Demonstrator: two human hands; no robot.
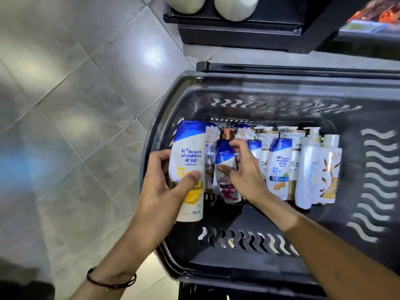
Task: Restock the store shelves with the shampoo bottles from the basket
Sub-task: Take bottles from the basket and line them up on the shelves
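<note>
Left hand [164, 187]: grips the yellow-label shampoo bottle [190, 152], my thumb across its front, over the basket's [281, 83] left rim. Right hand [246, 176]: thumb and curled fingers pinch the red-label bottle [224, 158] inside the basket. Other bottles [279, 167] sit in a row inside the basket.

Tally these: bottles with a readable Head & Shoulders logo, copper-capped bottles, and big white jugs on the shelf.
Readable Head & Shoulders logo: 3 (lemon bottle in the left hand, 2-in-1 bottle, almond-label bottle)
Copper-capped bottle: 1
White jugs on the shelf: 2
Total: 6
No logo shows on the red-label bottle in the right hand.
</note>
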